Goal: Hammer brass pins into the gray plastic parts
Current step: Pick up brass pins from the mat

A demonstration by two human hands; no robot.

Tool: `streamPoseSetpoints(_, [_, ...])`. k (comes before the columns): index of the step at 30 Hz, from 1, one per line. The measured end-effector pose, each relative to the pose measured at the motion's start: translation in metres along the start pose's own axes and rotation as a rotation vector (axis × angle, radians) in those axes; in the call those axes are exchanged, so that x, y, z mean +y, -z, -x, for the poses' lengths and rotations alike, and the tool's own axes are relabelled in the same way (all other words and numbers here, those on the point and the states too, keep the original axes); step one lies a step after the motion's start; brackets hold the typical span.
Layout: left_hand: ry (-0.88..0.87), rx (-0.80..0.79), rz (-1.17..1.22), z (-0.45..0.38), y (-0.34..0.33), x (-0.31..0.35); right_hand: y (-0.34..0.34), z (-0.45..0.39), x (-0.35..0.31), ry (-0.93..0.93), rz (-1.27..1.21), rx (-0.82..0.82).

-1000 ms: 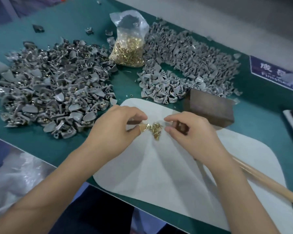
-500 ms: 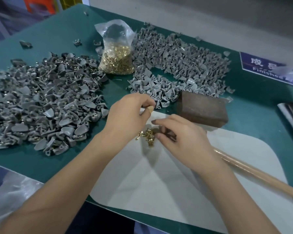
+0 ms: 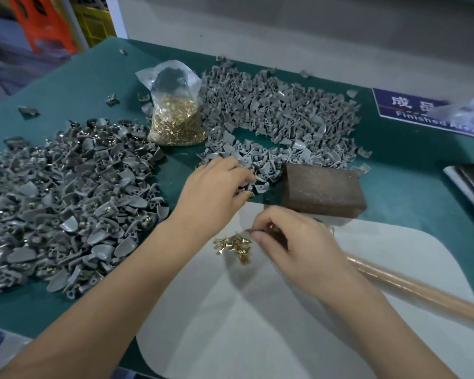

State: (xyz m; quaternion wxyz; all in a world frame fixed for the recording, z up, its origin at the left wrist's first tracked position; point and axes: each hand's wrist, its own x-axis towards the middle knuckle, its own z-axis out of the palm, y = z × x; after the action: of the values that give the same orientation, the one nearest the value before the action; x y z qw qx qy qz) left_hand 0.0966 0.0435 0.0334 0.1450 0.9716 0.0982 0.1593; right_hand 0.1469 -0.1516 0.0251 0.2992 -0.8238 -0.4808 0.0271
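Head view shows your two bare forearms reaching over a pale mat point(image 3: 257, 324) on the green surface point(image 3: 66, 86). Nearest you, your right hand point(image 3: 298, 250) rests on the mat with its fingers curled, fingertips just beside a small heap of loose brass pins point(image 3: 234, 246); whether it pinches a pin, you cannot tell. A wooden handle point(image 3: 422, 294) runs out from under that wrist toward the right edge. Your left hand point(image 3: 216, 192) lies farther out, fingers curled down into the near edge of the pile of plain gray plastic parts point(image 3: 279, 116); a part may be between the fingertips, but that is not clear. A brown block point(image 3: 323, 190) sits just right of that hand, touching the mat's far edge. To the left spreads a second pile of gray parts point(image 3: 66, 198) with brass glinting in them. Beyond, between the two piles, a clear bag of brass pins point(image 3: 175, 113) stands upright. At far right, a blue sign point(image 3: 411, 110) lies on the surface.
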Motion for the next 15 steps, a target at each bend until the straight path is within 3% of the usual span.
streamPoseSetpoints(3, [0.003,-0.013,0.008,0.001,-0.001,0.0,0.005,-0.002,0.005,0.047,-0.186,0.091])
streamPoseSetpoints(6, [0.028,0.002,0.021,0.005,-0.001,0.002,0.015,-0.005,0.014,0.088,-0.203,0.212])
streamPoseSetpoints(10, [0.025,-0.008,0.044,0.007,0.001,0.002,0.027,-0.005,0.03,0.023,-0.2,0.377])
streamPoseSetpoints(15, [-0.048,-0.131,0.132,0.013,0.004,0.012,0.041,-0.001,0.044,-0.082,-0.219,0.455])
